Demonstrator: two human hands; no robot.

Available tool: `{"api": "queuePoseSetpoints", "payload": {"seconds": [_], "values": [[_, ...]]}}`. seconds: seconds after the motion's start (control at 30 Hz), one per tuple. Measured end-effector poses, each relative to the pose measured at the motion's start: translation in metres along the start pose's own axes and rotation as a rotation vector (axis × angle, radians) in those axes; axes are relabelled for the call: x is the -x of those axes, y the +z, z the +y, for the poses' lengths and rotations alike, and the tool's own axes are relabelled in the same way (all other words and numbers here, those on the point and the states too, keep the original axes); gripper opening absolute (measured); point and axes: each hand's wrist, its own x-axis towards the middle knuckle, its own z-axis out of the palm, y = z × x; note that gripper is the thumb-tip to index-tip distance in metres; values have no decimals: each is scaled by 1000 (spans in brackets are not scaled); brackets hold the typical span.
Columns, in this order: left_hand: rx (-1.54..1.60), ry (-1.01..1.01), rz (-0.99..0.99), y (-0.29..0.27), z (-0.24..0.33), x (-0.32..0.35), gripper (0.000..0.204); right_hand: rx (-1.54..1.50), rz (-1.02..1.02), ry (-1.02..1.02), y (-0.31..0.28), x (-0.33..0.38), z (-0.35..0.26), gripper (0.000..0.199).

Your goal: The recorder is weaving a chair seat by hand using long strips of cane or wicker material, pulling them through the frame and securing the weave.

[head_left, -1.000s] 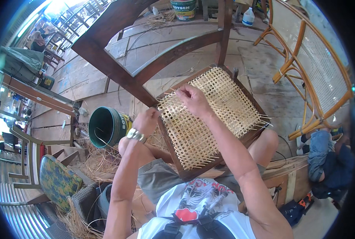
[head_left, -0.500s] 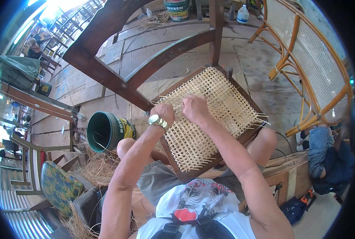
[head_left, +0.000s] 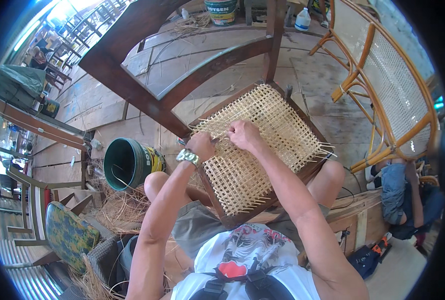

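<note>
A dark wooden chair [head_left: 147,100] stands before me, its seat frame covered with an open weave of pale cane [head_left: 282,130]. Loose strand ends stick out past the weave along its edges. My left hand [head_left: 201,146], wearing a metal watch at the wrist, is closed over the seat's left side near the back post; what its fingers hold is too small to make out. Just right of it, my right hand [head_left: 245,135] is closed in a pinch on a cane strand over the weave. The fingertips of both hands are partly hidden.
A dark green bucket [head_left: 127,165] lies tipped at the left, beside a heap of loose cane strips [head_left: 122,210]. A rattan-framed chair [head_left: 382,75] stands at the right, with a seated person's leg [head_left: 393,192] below it. A camouflage-patterned cushion [head_left: 70,232] is at lower left.
My left hand has drawn slightly left and down, widening the gap between the hands. My right hand stays close to the same spot on the weave. The whole view has shifted a little.
</note>
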Motion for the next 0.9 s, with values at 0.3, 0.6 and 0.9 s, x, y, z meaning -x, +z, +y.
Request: {"api": "queuePoseSetpoints", "payload": {"seconds": [0.3, 0.6, 0.9], "values": [[129, -36, 62, 13, -9, 4, 25, 125, 282, -230, 32, 23, -6, 20], [-34, -178, 156, -27, -16, 38, 43, 288, 150, -233, 35, 15, -11, 21], [-52, -481, 523, -44, -227, 131, 41, 102, 457, -559, 52, 15, -18, 12]]}}
